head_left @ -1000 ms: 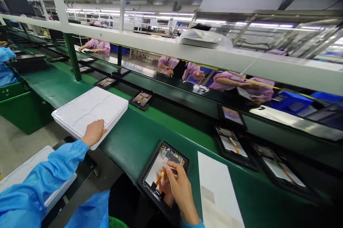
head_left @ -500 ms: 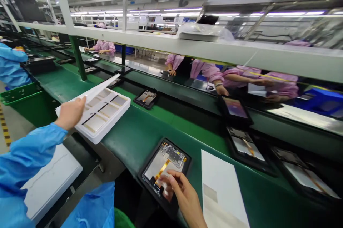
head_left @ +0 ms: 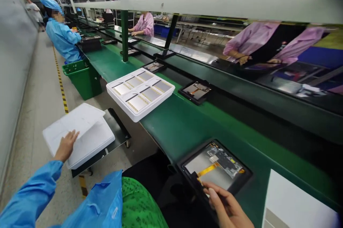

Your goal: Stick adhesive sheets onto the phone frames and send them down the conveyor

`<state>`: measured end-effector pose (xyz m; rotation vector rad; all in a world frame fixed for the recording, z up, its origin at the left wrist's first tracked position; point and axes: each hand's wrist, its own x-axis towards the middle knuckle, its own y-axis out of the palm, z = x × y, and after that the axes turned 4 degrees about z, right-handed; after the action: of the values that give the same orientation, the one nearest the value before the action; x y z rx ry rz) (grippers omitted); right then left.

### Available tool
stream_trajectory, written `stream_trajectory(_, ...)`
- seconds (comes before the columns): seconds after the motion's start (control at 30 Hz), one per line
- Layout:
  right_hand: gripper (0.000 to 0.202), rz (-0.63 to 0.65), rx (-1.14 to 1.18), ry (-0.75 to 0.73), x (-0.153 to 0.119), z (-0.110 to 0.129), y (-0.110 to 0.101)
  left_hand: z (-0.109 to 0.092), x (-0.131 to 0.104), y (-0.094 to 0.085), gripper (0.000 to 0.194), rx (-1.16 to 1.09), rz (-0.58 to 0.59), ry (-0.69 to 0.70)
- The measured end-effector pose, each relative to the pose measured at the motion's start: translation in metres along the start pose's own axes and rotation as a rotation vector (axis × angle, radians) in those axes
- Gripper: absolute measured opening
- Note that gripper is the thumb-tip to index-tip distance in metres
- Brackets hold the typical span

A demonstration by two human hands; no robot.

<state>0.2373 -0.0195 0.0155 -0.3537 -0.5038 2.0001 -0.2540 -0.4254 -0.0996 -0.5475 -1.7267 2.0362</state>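
My left hand [head_left: 65, 146] lies with its fingers stretched out on a thin white sheet [head_left: 85, 119]. Under the sheet is a white foam tray [head_left: 93, 153] on a low dark stand at my left. My right hand [head_left: 227, 206] is over the lower edge of an opened tablet [head_left: 197, 163], thumb and forefinger close together near the end of its orange ribbon cable [head_left: 209, 169]. What they pinch, if anything, is too small to make out. On the green bench, another white foam tray [head_left: 136, 116] holds several flat silver panels with dark and gold edges.
Several opened tablets [head_left: 197, 90] in black holders sit along the line. A white card [head_left: 294, 199] lies at the right. Below the bench stands a green bin [head_left: 85, 85]. A co-worker in blue [head_left: 63, 39] and others in pink [head_left: 144, 24] work along the line. Green posts [head_left: 124, 35] rise from the bench.
My left hand has carried the white sheet from the tray on the bench down onto the tray at my left. My view has turned left. The right hand stays at the tablet.
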Motion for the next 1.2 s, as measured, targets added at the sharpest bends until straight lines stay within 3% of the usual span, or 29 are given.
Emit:
stream_trajectory(0.13,0.047,0.021,-0.041,-0.036,-0.007,0.015,0.012,-0.016,-0.023,0.091,0.073,-0.035,0.242,0.139)
stream_trajectory(0.23,0.045,0.037,-0.068,-0.058,-0.012,0.022,0.021,-0.009,-0.034,0.138,0.063,-0.033,0.298,0.183)
stream_trajectory(0.3,0.043,0.041,-0.085,-0.061,-0.013,0.026,0.026,-0.001,-0.038,0.159,0.059,-0.037,0.294,0.239)
stream_trajectory(0.43,0.040,0.058,-0.095,-0.066,-0.012,0.032,0.034,0.006,-0.035,0.173,0.064,-0.036,0.310,0.262)
stream_trajectory(0.77,0.038,0.078,-0.132,-0.150,-0.015,0.034,0.039,0.002,-0.014,0.162,0.063,0.007,0.487,0.242)
stream_trajectory(0.87,0.037,0.064,-0.116,-0.171,-0.017,0.032,0.033,-0.013,0.011,0.128,0.053,0.047,0.477,0.185)
stream_trajectory(0.93,0.036,0.042,-0.112,-0.186,-0.017,0.028,0.027,-0.037,0.040,0.079,0.044,-0.028,0.278,0.123)
stream_trajectory(1.0,0.034,0.025,-0.110,-0.197,-0.017,0.024,0.018,-0.076,0.077,0.009,0.045,-0.202,-0.045,0.120)
stream_trajectory(1.07,0.033,0.014,-0.102,-0.207,-0.017,0.020,0.009,-0.128,0.115,-0.071,0.044,-0.395,-0.300,0.201)
stream_trajectory(1.13,0.031,0.006,-0.092,-0.212,-0.017,0.016,0.000,-0.189,0.152,-0.146,0.043,-0.480,-0.375,0.324)
stream_trajectory(1.2,0.029,0.002,-0.083,-0.210,-0.019,0.012,-0.008,-0.252,0.186,-0.203,0.046,-0.433,-0.270,0.383)
